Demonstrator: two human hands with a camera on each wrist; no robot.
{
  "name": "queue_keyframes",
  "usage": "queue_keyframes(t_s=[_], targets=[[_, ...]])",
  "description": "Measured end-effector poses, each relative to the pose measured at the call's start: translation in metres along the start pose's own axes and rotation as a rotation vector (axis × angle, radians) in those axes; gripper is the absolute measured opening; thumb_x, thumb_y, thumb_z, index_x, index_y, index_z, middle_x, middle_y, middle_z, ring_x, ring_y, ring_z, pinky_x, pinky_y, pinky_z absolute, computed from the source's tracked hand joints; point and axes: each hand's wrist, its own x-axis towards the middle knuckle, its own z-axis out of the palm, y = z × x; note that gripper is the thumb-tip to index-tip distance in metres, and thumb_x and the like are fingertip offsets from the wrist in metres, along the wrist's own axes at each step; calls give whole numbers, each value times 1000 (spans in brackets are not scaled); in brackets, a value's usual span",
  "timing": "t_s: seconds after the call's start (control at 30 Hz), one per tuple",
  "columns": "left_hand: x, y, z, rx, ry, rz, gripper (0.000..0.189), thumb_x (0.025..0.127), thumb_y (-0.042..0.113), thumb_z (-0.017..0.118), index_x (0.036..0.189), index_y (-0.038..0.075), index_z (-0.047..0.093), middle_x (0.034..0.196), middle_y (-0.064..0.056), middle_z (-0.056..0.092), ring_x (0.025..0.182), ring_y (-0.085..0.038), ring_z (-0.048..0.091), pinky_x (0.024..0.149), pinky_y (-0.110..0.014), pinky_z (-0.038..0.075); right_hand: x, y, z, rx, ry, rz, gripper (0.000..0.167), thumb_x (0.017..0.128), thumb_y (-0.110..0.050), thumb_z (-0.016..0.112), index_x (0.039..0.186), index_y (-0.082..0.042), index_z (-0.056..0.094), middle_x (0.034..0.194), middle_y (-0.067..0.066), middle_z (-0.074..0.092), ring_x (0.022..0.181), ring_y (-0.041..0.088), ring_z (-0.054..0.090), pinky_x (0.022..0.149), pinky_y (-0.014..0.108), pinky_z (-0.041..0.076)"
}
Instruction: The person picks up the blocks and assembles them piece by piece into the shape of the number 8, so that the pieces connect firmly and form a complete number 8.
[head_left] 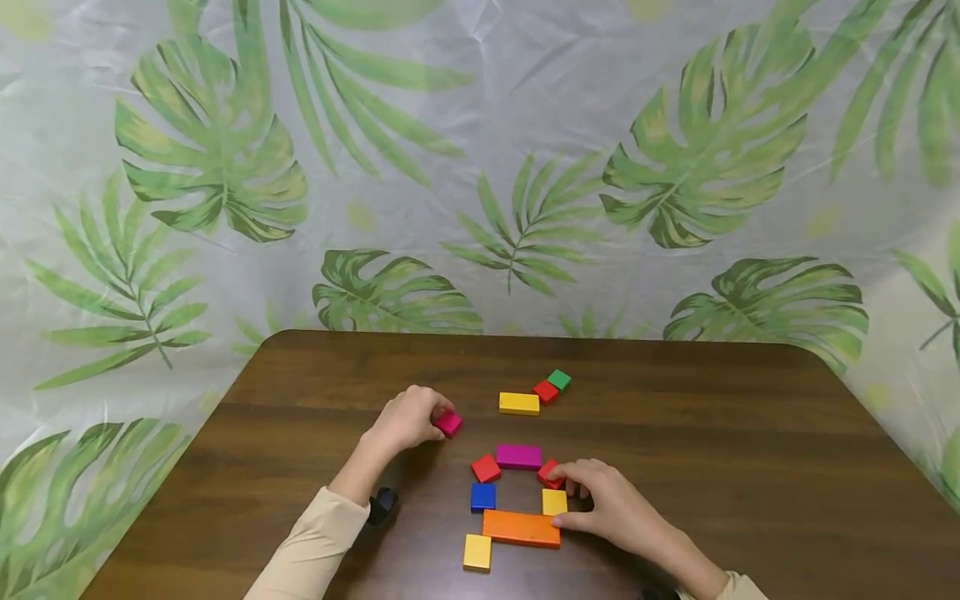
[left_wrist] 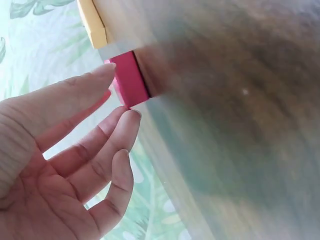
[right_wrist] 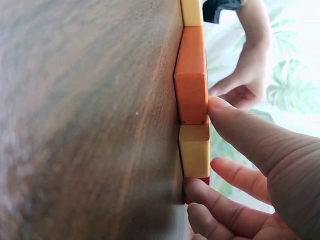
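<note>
In the head view my left hand (head_left: 411, 417) pinches a pink block (head_left: 448, 423) between thumb and fingertips, close over the table left of the other blocks. The left wrist view shows the thumb on one side of the pink block (left_wrist: 131, 80) and fingertips at its lower end. My right hand (head_left: 611, 504) lies over the right side of a block arrangement. Its thumb touches the end of the long orange block (head_left: 520, 527), and its fingers reach the right red block (head_left: 550, 472). Between them sits a yellow block (head_left: 554, 502). The right wrist view shows the thumb at the orange block (right_wrist: 191, 80).
A purple block (head_left: 519, 456), left red block (head_left: 486, 468), blue block (head_left: 483, 497) and lower yellow block (head_left: 477, 552) belong to the same group. Farther back lie a long yellow block (head_left: 519, 403), another red block (head_left: 546, 391) and a green block (head_left: 558, 381) on the wooden table (head_left: 712, 425).
</note>
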Motion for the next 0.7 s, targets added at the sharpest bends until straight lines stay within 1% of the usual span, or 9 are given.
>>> queue_keyframes(t_s=[0.17,0.27,0.33,0.4,0.47,0.53,0.6,0.67,0.7], targets=[[-1,-1,3,-11,-16,4,26,72,18,80,96,12,75,91,-3,72,74,-13,59,67,-31,50,0,0,0,-13,9,-7,42,75,-44,74,106,-19,63,82,-11,54,73,0,43,63,16,39],[-7,-3,5,-28,-29,24,24,73,17,80,95,10,75,88,-3,72,71,-12,56,64,-29,48,0,-1,1,-11,1,-1,42,75,-45,74,106,-19,63,82,-11,53,73,0,43,63,16,39],[-12,-6,6,-31,-32,54,24,73,16,79,95,9,75,83,-2,70,69,-11,53,61,-27,45,0,-1,2,-5,-1,1,42,75,-46,73,106,-19,63,82,-12,54,74,0,43,63,16,39],[-17,-9,6,-11,-41,96,24,73,16,79,95,9,75,78,0,68,66,-9,49,58,-24,42,0,-1,2,-4,-3,2,43,75,-45,73,107,-19,63,83,-12,54,74,0,43,63,16,39],[-23,-11,5,20,-46,157,23,74,17,79,96,10,76,76,1,68,63,-8,46,56,-21,38,0,-1,2,-7,1,5,43,75,-45,74,107,-19,63,83,-11,54,74,1,43,63,16,39],[-29,-13,3,52,-51,222,23,75,18,78,96,11,76,78,1,69,62,-6,44,56,-19,37,1,0,1,-9,2,10,42,75,-44,74,107,-19,63,83,-11,53,75,1,43,63,17,39],[-37,-15,2,75,-53,281,24,76,18,77,98,11,75,83,1,72,62,-4,44,56,-17,37,2,0,0,-13,0,16,42,75,-44,74,107,-20,63,83,-12,53,75,2,43,64,17,39],[-44,-17,3,86,-56,322,25,76,18,77,100,11,75,85,0,72,63,-3,44,57,-16,37,2,0,0,-11,-5,17,42,75,-45,74,107,-20,63,83,-12,53,76,2,43,64,17,39],[-48,-18,3,87,-60,339,26,76,18,76,101,11,75,84,0,71,62,-2,43,57,-16,36,2,1,0,-12,-5,15,42,75,-44,74,107,-20,63,84,-12,53,77,2,43,65,17,40]])
